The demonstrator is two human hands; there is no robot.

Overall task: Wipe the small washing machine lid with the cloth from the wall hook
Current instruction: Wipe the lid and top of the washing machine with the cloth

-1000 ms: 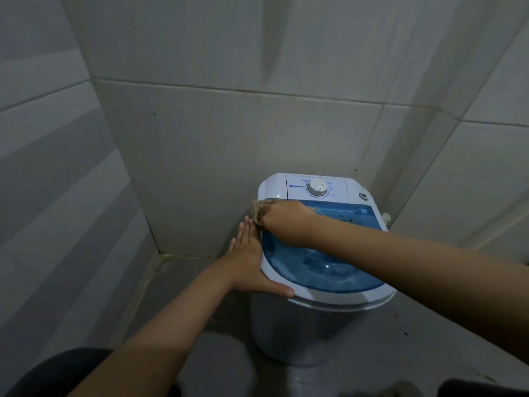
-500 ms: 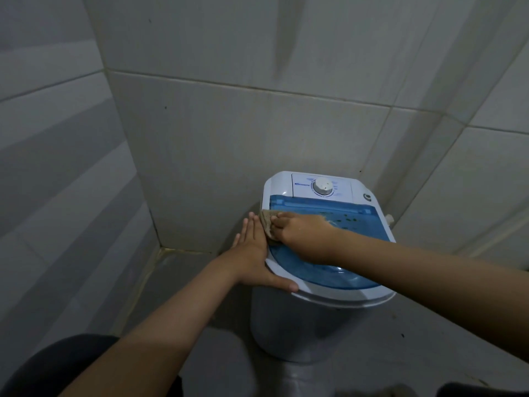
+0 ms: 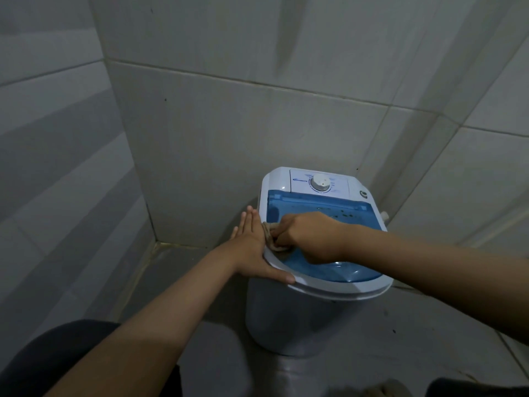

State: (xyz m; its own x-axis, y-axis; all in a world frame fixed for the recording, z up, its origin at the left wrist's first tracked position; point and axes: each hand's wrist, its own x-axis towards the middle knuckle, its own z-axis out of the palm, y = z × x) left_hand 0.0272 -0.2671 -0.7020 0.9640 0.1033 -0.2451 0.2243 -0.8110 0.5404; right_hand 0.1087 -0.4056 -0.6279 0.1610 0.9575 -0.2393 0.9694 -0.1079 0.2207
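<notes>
A small white washing machine point(image 3: 292, 316) stands on the floor in a tiled corner. Its translucent blue lid point(image 3: 320, 209) carries dark specks near the back right. My right hand point(image 3: 309, 236) presses a bunched beige cloth point(image 3: 270, 239) onto the lid's left edge, fingers curled over it. My left hand point(image 3: 252, 247) lies flat against the machine's left side, fingers straight and thumb along the white rim. Most of the cloth is hidden under my right hand.
A white control panel with a round dial point(image 3: 320, 183) sits behind the lid. Grey tiled walls point(image 3: 229, 124) close in at the back and left. A small white outlet stub point(image 3: 385, 216) sticks out at the machine's right. My dark-clothed knee point(image 3: 57, 359) shows bottom left.
My right hand has drawn the cloth along the lid's left edge from the back corner toward the front. My left hand has stayed braced on the machine's side.
</notes>
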